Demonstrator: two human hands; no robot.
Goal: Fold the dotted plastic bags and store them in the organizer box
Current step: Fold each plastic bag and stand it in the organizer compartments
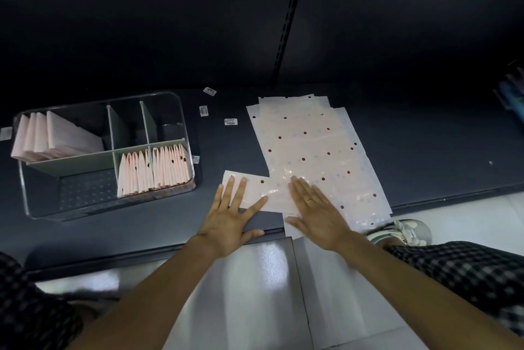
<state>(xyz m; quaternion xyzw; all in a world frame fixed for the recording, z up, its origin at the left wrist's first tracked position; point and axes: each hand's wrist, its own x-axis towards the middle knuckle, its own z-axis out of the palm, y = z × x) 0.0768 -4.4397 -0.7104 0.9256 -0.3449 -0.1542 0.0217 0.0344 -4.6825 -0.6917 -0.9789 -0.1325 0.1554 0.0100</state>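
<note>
On the dark shelf (425, 151), two hands lie flat with straight fingers on one folded dotted bag (272, 193). The left hand (229, 222) presses its 9 o'clock end and the right hand (317, 213) its 3 o'clock end; neither one grips. A pile of flat dotted bags (309, 145) sits at 1 o'clock. The clear organizer box (181, 134) is at 10 o'clock, with three packs of folded bags (153, 168) standing in three of its parts
</note>
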